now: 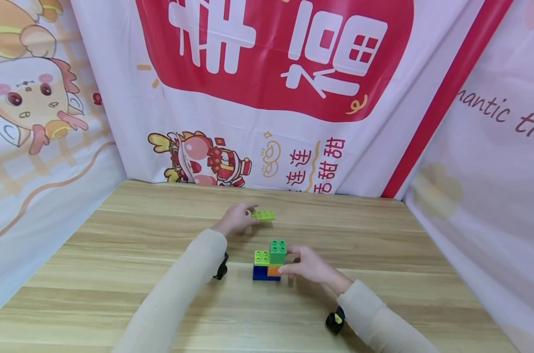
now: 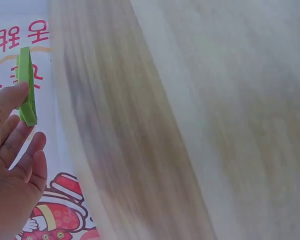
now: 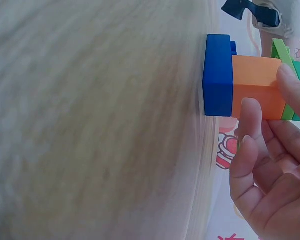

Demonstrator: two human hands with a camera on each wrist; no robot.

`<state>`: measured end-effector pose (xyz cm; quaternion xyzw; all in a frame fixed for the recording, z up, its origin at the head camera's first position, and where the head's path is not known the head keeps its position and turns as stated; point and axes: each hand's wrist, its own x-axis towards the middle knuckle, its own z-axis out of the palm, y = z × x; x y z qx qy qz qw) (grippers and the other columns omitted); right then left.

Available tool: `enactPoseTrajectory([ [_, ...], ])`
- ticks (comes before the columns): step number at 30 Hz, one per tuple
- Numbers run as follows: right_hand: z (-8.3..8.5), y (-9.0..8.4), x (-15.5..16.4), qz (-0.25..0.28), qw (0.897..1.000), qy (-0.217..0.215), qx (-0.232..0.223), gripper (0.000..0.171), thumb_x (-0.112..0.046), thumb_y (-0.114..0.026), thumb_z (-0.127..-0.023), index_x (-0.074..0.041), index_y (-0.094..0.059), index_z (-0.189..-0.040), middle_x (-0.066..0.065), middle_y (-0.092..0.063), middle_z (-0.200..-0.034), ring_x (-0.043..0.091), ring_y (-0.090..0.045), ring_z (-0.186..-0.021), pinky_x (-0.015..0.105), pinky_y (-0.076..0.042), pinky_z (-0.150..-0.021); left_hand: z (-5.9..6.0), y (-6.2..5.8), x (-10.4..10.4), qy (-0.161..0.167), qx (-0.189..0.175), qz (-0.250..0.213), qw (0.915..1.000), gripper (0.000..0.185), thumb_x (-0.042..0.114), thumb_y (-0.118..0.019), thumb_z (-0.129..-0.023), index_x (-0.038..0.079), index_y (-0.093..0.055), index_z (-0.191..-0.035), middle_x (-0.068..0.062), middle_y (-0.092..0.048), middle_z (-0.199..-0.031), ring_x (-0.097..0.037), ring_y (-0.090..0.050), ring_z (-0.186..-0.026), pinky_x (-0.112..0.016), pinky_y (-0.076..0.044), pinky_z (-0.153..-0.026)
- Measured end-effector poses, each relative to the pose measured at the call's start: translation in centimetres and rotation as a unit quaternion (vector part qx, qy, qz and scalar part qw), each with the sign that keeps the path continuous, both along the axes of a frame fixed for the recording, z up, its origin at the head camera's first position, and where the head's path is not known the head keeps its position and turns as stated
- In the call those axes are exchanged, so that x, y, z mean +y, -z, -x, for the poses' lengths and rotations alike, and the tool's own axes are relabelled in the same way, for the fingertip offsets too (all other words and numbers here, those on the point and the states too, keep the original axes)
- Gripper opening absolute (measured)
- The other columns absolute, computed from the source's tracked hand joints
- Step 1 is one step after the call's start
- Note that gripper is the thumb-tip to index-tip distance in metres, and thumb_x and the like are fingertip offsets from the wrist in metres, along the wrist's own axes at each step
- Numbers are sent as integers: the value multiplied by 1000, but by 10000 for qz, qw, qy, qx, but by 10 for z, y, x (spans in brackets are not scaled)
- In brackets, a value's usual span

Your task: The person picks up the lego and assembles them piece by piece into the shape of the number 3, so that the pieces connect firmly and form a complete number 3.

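Note:
In my left hand (image 1: pixel 239 218), thumb and fingers pinch a flat lime-green building brick (image 1: pixel 265 215) above the far part of the table. The left wrist view shows that brick (image 2: pixel 27 87) edge-on, thumb (image 2: pixel 12 100) across one face. My right hand (image 1: pixel 308 265) holds the right side of a small brick stack. At its bottom lies a dark blue brick (image 3: pixel 218 75), with an orange brick (image 3: pixel 257 82) on its right part. Across the top runs a lime-green plate (image 1: pixel 261 257), carrying a green brick (image 1: pixel 278 251) at its right end. Some right fingertips are hidden behind the stack.
The stack stands on a wood-grain table (image 1: pixel 359 230). Printed cloths hang behind (image 1: pixel 258 113) and along both sides of it. A dark wrist strap with a small device (image 1: pixel 335 321) is on each forearm.

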<state>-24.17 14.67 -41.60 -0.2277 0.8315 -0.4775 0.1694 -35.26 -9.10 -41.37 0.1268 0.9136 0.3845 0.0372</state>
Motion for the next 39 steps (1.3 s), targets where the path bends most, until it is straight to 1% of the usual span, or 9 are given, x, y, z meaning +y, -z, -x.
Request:
enactPoseTrajectory([
  [3, 0, 0, 0, 22, 10000, -8, -6, 43, -21, -72, -81, -3, -58, -117, 8, -62, -100, 28, -60, -64, 41, -49, -58, -4, -5, -4, 58, 39, 6, 10000, 57, 20, -69, -82, 13, -47, -135, -6, -56, -117, -21, -51, -100, -37, -44, -84],
  [6, 0, 0, 0, 40, 10000, -21, -15, 42, -21, -72, -81, -3, -58, -117, 8, -62, -102, 28, -60, -65, 40, -49, -59, -7, -10, -7, 135, 186, 67, 9997, 57, 19, -70, -82, 12, -48, -134, -5, -57, -115, -20, -51, -100, -37, -44, -84],
  [11, 0, -1, 1, 0, 10000, 27, -64, 48, -24, -72, -81, -2, -56, -121, 10, -59, -109, 26, -60, -65, 37, -50, -63, -11, -14, -10, 296, 451, 107, 9985, 55, 20, -70, -82, 11, -50, -133, -3, -59, -113, -21, -52, -102, -36, -44, -83],
  [14, 1, -1, 1, -47, 9999, 56, -86, 50, -26, -72, -81, -3, -55, -122, 10, -59, -110, 25, -61, -66, 36, -50, -64, -17, -17, -11, 430, 534, 8, 9977, 54, 19, -70, -82, 11, -50, -132, -3, -60, -111, -22, -52, -102, -35, -44, -83],
  [18, 1, 0, 0, -38, 9999, 47, -100, 47, -25, -72, -81, -5, -57, -121, 7, -61, -106, 27, -60, -66, 38, -50, -62, -27, -21, -12, 591, 617, -119, 9963, 53, 18, -70, -82, 10, -51, -131, -4, -60, -111, -24, -53, -104, -35, -44, -83],
  [21, 1, 0, 0, -19, 10000, 44, -87, 45, -22, -71, -82, -4, -57, -121, 6, -62, -104, 29, -60, -66, 39, -49, -60, -34, -24, -13, 622, 735, -111, 9953, 53, 20, -70, -82, 10, -51, -131, -3, -60, -111, -22, -54, -102, -33, -45, -83],
  [27, 2, 1, 0, 4, 10000, 2, -17, 42, -14, -69, -84, 1, -55, -120, 10, -62, -103, 36, -59, -66, 44, -48, -59, -47, -35, -14, 750, 1006, -115, 9920, 51, 19, -70, -82, 9, -53, -129, -3, -61, -109, -15, -54, -98, -32, -45, -82],
  [33, 0, -1, 0, -31, 10000, -28, 15, 42, -21, -70, -83, -4, -58, -119, 6, -62, -104, 28, -60, -64, 36, -49, -59, -59, -44, -12, 1049, 1080, -347, 9880, 49, 13, -70, -82, 8, -54, -128, 1, -62, -103, -12, -55, -93, -28, -47, -79],
  [39, 0, -2, 1, -16, 10000, -93, -8, 39, -24, -70, -83, -8, -60, -117, 3, -62, -102, 28, -60, -64, 37, -49, -61, -70, -48, -12, 1373, 1290, -453, 9811, 49, 10, -70, -81, 6, -54, -128, 1, -61, -98, -12, -55, -89, -29, -48, -77],
])
